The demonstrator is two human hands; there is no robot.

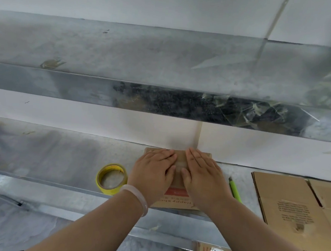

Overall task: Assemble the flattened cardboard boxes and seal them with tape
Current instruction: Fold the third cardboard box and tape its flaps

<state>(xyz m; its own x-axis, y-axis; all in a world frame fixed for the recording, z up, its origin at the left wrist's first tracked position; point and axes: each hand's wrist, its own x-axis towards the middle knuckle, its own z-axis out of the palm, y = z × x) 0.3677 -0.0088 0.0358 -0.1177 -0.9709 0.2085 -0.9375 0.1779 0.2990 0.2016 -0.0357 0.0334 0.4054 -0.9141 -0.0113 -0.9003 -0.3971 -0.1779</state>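
Cardboard box lies on the metal bench, seen from the head camera. Left hand and right hand press flat on it with straight fingers, gripping nothing, probably to smooth tape over the seam. Yellow tape roll waits just beside, within reach

On my metal bench I see a yellow tape roll, a small cardboard box, a green cutter and flattened cardboard.
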